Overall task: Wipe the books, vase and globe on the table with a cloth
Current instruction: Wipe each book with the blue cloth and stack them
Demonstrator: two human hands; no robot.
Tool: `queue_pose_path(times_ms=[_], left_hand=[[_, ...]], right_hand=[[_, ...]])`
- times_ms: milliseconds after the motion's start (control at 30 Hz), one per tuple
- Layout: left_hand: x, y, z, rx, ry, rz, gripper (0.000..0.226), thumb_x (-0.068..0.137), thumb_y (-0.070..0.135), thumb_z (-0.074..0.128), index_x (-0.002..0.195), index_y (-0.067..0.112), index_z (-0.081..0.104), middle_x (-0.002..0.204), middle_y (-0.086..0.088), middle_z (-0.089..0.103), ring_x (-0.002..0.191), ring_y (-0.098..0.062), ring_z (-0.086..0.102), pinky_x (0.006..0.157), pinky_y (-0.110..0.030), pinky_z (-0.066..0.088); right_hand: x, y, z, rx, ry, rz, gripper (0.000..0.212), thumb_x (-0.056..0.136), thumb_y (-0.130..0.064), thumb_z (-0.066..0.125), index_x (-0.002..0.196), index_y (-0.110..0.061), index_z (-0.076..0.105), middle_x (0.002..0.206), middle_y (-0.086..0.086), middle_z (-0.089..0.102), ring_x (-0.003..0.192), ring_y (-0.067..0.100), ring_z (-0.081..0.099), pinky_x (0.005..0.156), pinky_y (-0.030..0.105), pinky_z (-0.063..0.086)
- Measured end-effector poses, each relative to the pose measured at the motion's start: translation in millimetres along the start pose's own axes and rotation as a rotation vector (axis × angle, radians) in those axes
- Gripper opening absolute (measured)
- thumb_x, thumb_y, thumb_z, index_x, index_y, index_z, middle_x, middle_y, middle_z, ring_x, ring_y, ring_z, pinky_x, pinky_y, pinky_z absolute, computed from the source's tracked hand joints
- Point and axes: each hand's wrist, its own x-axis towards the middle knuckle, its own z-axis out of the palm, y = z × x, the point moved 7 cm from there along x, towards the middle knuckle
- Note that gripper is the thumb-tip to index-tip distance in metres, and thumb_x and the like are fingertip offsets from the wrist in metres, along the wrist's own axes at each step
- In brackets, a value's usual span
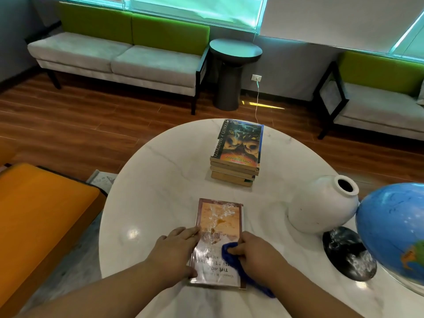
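A glossy paperback book (220, 222) lies flat on the round white marble table (160, 191), near its front edge. My left hand (174, 251) holds the book's left edge, fingers on the cover and thumb at the lower corner. My right hand (254, 251) grips a blue cloth (229, 252) and presses it on the cover's right side. A stack of several books (237, 152) stands farther back at the centre. A white vase (323, 205) sits to the right, touching a blue globe (394, 228) on a dark round base (348, 253).
An orange seat (43, 212) stands close on the left of the table. Across the wooden floor are grey and green sofas (119, 56) and a dark round side table (234, 70). A white cable (257, 104) runs from a wall socket towards the table.
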Motion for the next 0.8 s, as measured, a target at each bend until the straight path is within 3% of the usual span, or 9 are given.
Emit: queue_pose_path(times_ms=[167, 267, 333, 433, 533, 667, 800], left_hand=[[0, -2, 1, -0.006, 0.006, -0.003, 0.097, 0.078, 0.052, 0.068, 0.153, 0.032, 0.010, 0.160, 0.018, 0.003, 0.147, -0.014, 0.007, 0.115, -0.041, 0.024], [1, -2, 1, -0.002, 0.010, 0.003, 0.097, 0.078, 0.053, 0.067, 0.153, 0.033, 0.010, 0.159, 0.018, 0.003, 0.147, -0.015, 0.007, 0.115, -0.041, 0.024], [2, -3, 2, -0.002, 0.014, 0.006, 0.097, 0.078, 0.053, 0.067, 0.153, 0.033, 0.010, 0.160, 0.018, 0.003, 0.147, -0.015, 0.007, 0.115, -0.041, 0.025], [2, -4, 3, -0.002, 0.023, 0.002, 0.098, 0.077, 0.053, 0.068, 0.153, 0.032, 0.010, 0.160, 0.018, 0.004, 0.146, -0.014, 0.008, 0.115, -0.041, 0.025], [2, -4, 3, 0.000, 0.038, 0.008, 0.098, 0.076, 0.054, 0.067, 0.153, 0.032, 0.011, 0.160, 0.018, 0.005, 0.146, -0.013, 0.010, 0.114, -0.040, 0.026], [2, -4, 4, -0.004, 0.035, 0.007, 0.100, 0.076, 0.054, 0.068, 0.153, 0.032, 0.010, 0.159, 0.019, 0.004, 0.146, -0.014, 0.009, 0.114, -0.041, 0.026], [2, -5, 4, -0.003, 0.033, 0.005, 0.099, 0.076, 0.054, 0.068, 0.153, 0.033, 0.010, 0.159, 0.019, 0.002, 0.146, -0.013, 0.008, 0.115, -0.040, 0.025]], right_hand=[[-7, -5, -3, -0.057, 0.058, -0.017, 0.011, 0.096, -0.028, 0.051, 0.090, -0.020, 0.049, 0.081, -0.010, 0.055, 0.068, 0.003, 0.052, 0.053, 0.013, 0.035], [-18, 2, 8, 0.106, -0.036, 0.030, 0.018, 0.095, -0.029, 0.052, 0.106, -0.016, 0.057, 0.080, -0.019, 0.045, 0.072, 0.000, 0.047, 0.059, 0.010, 0.033], [-19, 11, 7, 0.128, -0.052, 0.073, 0.025, 0.094, -0.030, 0.052, 0.114, -0.017, 0.061, 0.085, -0.015, 0.049, 0.075, 0.000, 0.046, 0.064, 0.008, 0.033], [-21, 8, 6, 0.141, 0.030, 0.102, 0.021, 0.094, -0.032, 0.052, 0.107, -0.017, 0.060, 0.093, -0.008, 0.057, 0.079, 0.003, 0.051, 0.070, 0.012, 0.039], [-24, -2, 20, 0.120, -0.037, 0.060, 0.025, 0.094, -0.034, 0.051, 0.110, -0.017, 0.060, 0.095, -0.012, 0.056, 0.079, 0.001, 0.051, 0.080, 0.019, 0.045], [-19, 8, 16, 0.114, -0.122, 0.096, 0.032, 0.090, -0.031, 0.058, 0.118, -0.016, 0.062, 0.114, -0.003, 0.062, 0.103, 0.013, 0.058, 0.092, 0.024, 0.047], [-17, -7, 18, 0.108, -0.041, 0.045, 0.031, 0.093, -0.039, 0.051, 0.110, -0.015, 0.063, 0.092, -0.009, 0.055, 0.075, 0.002, 0.049, 0.079, 0.024, 0.046]])
